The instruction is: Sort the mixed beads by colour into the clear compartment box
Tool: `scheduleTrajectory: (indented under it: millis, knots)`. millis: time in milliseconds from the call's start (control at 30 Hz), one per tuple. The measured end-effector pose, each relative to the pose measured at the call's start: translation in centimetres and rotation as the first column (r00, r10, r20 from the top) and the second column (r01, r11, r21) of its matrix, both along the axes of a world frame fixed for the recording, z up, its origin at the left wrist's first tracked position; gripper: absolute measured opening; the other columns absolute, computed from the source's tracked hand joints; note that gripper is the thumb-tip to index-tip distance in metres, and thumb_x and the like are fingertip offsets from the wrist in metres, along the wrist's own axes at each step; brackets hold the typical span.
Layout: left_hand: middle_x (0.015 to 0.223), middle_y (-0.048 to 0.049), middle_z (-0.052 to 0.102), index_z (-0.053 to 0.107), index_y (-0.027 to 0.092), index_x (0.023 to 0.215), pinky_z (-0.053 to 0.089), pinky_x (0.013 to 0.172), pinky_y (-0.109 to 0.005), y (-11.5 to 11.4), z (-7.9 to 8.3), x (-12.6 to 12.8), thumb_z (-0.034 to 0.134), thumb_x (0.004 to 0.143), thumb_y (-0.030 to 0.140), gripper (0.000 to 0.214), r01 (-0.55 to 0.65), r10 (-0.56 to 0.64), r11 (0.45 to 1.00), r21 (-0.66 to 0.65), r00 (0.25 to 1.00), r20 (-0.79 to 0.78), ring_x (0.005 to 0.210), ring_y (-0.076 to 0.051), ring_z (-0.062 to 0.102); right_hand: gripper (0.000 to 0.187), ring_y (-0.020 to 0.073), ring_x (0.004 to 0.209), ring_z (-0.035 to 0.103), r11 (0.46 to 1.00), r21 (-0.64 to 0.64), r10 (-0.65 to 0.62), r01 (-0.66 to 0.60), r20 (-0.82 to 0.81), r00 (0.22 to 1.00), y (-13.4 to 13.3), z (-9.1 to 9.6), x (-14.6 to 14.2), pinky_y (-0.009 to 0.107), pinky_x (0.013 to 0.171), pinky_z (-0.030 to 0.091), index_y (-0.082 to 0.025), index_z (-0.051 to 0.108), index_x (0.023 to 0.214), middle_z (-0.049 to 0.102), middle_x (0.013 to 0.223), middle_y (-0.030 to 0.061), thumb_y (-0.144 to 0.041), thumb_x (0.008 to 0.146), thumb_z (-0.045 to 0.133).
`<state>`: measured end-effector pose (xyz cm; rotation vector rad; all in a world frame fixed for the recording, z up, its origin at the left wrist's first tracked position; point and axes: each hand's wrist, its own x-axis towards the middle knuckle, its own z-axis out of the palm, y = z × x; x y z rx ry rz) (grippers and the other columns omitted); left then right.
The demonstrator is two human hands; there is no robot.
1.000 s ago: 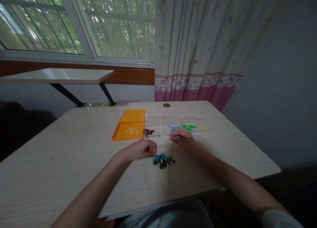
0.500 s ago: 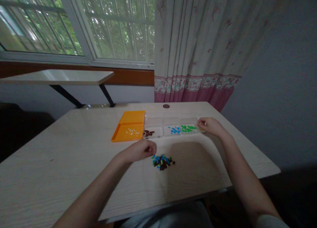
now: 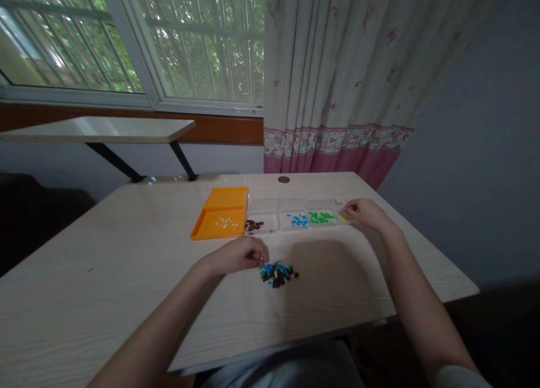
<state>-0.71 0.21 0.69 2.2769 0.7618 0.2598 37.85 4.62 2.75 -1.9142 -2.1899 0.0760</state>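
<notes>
At the left edge of a mixed pile of small blue, green, brown and pale pieces, my left hand rests low with its fingers curled together. My right hand hovers over the rightmost clear compartment, where yellow pieces partly show. Its fingertips are pinched, and anything between them is too small to make out. Other compartments of the clear tray hold brown pieces, blue pieces and green pieces. White pieces lie in an orange tray on the left.
All this stands on a pale wooden table. Its back edge has a round brown cable hole. A raised shelf on black legs is at the back left. A curtain hangs behind.
My right hand has shifted slightly to the right, uncovering more of the yellow pieces. My left hand stays beside the pile with little change.
</notes>
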Motion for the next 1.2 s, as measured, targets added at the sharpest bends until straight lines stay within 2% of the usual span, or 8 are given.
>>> scheduleTrajectory:
  millis: [200,300,467,567,700,900,1067,1200]
  knots:
    - [0.071,-0.0032,0.060,0.067,0.013,0.077,0.039,0.058,-0.017,0.1,-0.2,0.0,0.054,0.073,0.014,0.014,0.016,-0.016,0.999,0.040,1.000,0.011,0.062,-0.009,0.051,0.027,0.0114,0.052,0.050,0.972,0.079,0.227,-0.220,-0.106,0.968,-1.1,0.6,-4.2,0.020,0.051,0.031,-0.016,0.066,0.078,0.059,0.057,0.0013,-0.035,0.082,0.047]
    - [0.074,-0.0050,0.061,0.065,0.011,0.076,0.040,0.060,-0.018,-0.1,0.1,0.4,0.053,0.074,0.017,0.013,-0.050,0.046,0.997,0.053,0.997,0.066,0.065,-0.010,0.052,0.024,0.0100,0.050,0.048,0.942,0.099,0.331,-0.321,-0.120,0.936,-2.0,0.0,-7.5,0.019,0.051,0.030,-0.017,0.066,0.079,0.055,0.054,-0.0012,-0.033,0.083,0.048]
    - [0.068,-0.0034,0.060,0.063,0.009,0.081,0.038,0.053,-0.018,-0.4,-0.2,1.6,0.053,0.076,0.026,0.019,-0.283,0.311,0.948,-0.146,0.922,0.231,0.059,-0.009,0.050,0.016,0.0083,0.050,0.047,0.872,0.095,0.490,-0.480,-0.199,0.849,-4.3,-2.2,-13.0,0.018,0.051,0.030,-0.019,0.067,0.080,0.058,0.056,-0.0019,-0.028,0.080,0.054]
    - [0.071,-0.0034,0.062,0.063,0.011,0.079,0.041,0.056,-0.018,-0.3,-1.2,2.2,0.058,0.073,0.027,0.018,-0.329,0.401,0.909,-0.258,0.859,0.319,0.063,-0.009,0.053,0.016,0.0068,0.047,0.046,0.853,0.097,0.515,-0.512,-0.302,0.802,-5.6,-3.2,-15.1,0.017,0.050,0.031,-0.020,0.068,0.084,0.058,0.055,-0.0026,-0.026,0.080,0.054]
    - [0.072,-0.0034,0.062,0.064,0.011,0.077,0.042,0.056,-0.017,-0.2,-2.0,2.6,0.061,0.071,0.031,0.021,-0.342,0.437,0.891,-0.297,0.825,0.358,0.062,-0.009,0.054,0.016,0.0063,0.045,0.044,0.870,0.110,0.482,-0.480,-0.392,0.784,-6.2,-3.7,-15.9,0.017,0.048,0.031,-0.020,0.068,0.086,0.056,0.052,-0.0034,-0.028,0.080,0.056]
    - [0.069,-0.0029,0.062,0.063,0.011,0.073,0.039,0.051,-0.017,-0.5,-1.7,3.2,0.065,0.068,0.037,0.026,-0.373,0.446,0.891,-0.258,0.824,0.350,0.057,-0.008,0.052,0.015,0.0063,0.044,0.042,0.877,0.169,0.477,-0.450,-0.432,0.766,-6.2,-3.4,-16.0,0.017,0.046,0.030,-0.018,0.069,0.084,0.055,0.051,-0.0031,-0.027,0.077,0.059]
    - [0.070,-0.0031,0.061,0.063,0.011,0.075,0.039,0.052,-0.017,-0.5,-2.0,3.4,0.062,0.071,0.035,0.025,-0.351,0.412,0.908,-0.227,0.842,0.348,0.059,-0.008,0.052,0.015,0.0057,0.043,0.040,0.874,0.192,0.484,-0.447,-0.423,0.766,-6.3,-3.7,-16.1,0.017,0.044,0.029,-0.018,0.069,0.084,0.053,0.049,-0.0041,-0.026,0.077,0.058]
    - [0.068,-0.0007,0.057,0.061,0.012,0.081,0.037,0.053,-0.016,-0.2,-1.3,2.2,0.059,0.073,0.030,0.020,-0.312,0.334,0.942,-0.123,0.903,0.271,0.060,-0.008,0.049,0.015,0.0056,0.043,0.042,0.844,0.322,0.531,-0.429,-0.396,0.749,-5.9,-4.0,-15.7,0.016,0.046,0.032,-0.018,0.068,0.080,0.054,0.051,-0.0039,-0.028,0.077,0.057]
